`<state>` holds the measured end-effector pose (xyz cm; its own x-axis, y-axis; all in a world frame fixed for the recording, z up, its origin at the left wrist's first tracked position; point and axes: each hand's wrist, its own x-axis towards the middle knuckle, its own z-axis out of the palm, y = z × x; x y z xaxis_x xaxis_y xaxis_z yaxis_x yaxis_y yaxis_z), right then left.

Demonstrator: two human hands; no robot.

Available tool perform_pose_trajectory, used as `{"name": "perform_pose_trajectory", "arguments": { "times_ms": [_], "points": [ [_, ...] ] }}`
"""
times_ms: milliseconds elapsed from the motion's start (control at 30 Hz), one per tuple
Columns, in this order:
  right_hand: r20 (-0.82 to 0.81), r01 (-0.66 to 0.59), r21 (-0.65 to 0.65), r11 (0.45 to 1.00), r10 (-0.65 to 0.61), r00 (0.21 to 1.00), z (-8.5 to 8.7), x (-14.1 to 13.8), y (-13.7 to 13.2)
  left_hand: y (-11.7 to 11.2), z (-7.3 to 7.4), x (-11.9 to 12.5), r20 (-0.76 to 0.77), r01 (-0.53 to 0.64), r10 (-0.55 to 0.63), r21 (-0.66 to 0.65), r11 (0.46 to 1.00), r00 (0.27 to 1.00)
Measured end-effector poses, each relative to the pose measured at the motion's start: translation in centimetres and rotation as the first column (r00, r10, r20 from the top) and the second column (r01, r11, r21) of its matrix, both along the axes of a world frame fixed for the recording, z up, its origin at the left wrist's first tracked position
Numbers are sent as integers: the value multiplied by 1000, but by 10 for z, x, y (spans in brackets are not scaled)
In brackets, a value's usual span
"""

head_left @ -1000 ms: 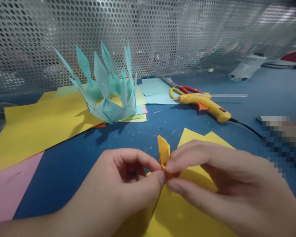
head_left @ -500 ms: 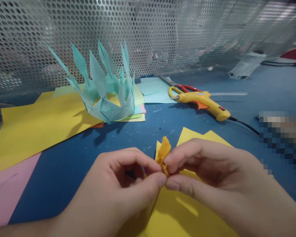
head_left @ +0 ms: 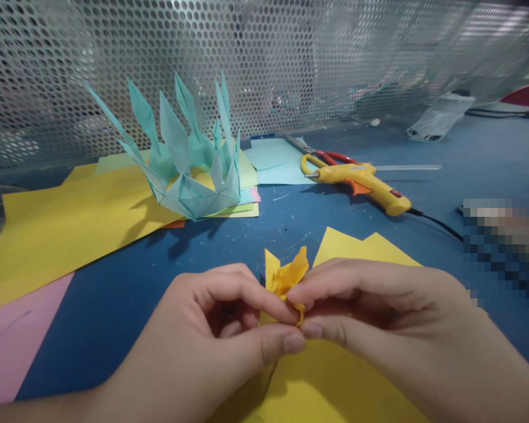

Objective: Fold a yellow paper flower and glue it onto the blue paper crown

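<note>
Position of the folded yellow paper (head_left: 285, 279): changed. One second ago I held it as a single upright blade; it is now fanned into two flaps, the pale flap (head_left: 271, 268) at 11 o'clock and the orange flap (head_left: 296, 269) at 1 o'clock. A crumpled lower edge (head_left: 300, 312) is now exposed at 5 o'clock. In my left hand (head_left: 194, 338), the index finger now reaches farther toward 4 o'clock; the thumb tip has dropped toward 5. My right hand (head_left: 405, 311) has its index fingertip shifted toward 9 o'clock.
</note>
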<state>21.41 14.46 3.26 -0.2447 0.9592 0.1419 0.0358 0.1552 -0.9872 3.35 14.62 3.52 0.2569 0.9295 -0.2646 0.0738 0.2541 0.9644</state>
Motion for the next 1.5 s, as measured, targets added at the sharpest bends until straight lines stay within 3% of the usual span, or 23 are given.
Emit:
{"name": "perform_pose_trajectory", "arguments": {
  "times_ms": [133,267,433,567,633,867,1133,1300,1433,1500],
  "points": [
    [17,4,-44,999,-3,1000,-1,5,0,-1,-6,-2,-76,14,-1,164,986,997],
    [249,-60,151,987,21,968,-3,15,2,0,-9,-5,-229,55,18,309,949,973],
    [519,-235,411,881,-15,855,-4,22,3,1,-9,-5,-422,160,52,452,877,905],
    [666,-303,558,772,-200,718,-8,24,1,1,-11,-7,-521,247,97,550,798,848],
    [690,-304,592,746,-275,669,-11,24,0,1,-12,-9,-554,292,105,580,760,826],
    [744,-350,548,760,-251,619,-17,25,-5,-2,-20,-16,-639,502,20,623,600,769],
    [769,-415,499,761,-168,617,-17,24,-1,0,-21,-17,-683,580,155,700,417,714],
    [768,-387,492,780,-180,614,-17,21,-5,2,-23,-14,-697,617,166,702,356,697],
    [727,-329,496,803,-177,663,-19,19,-5,-1,-23,-15,-701,632,199,708,317,685],
    [728,-339,504,794,-180,662,-17,19,-3,-1,-23,-16,-705,619,196,698,360,681]
  ]
}}
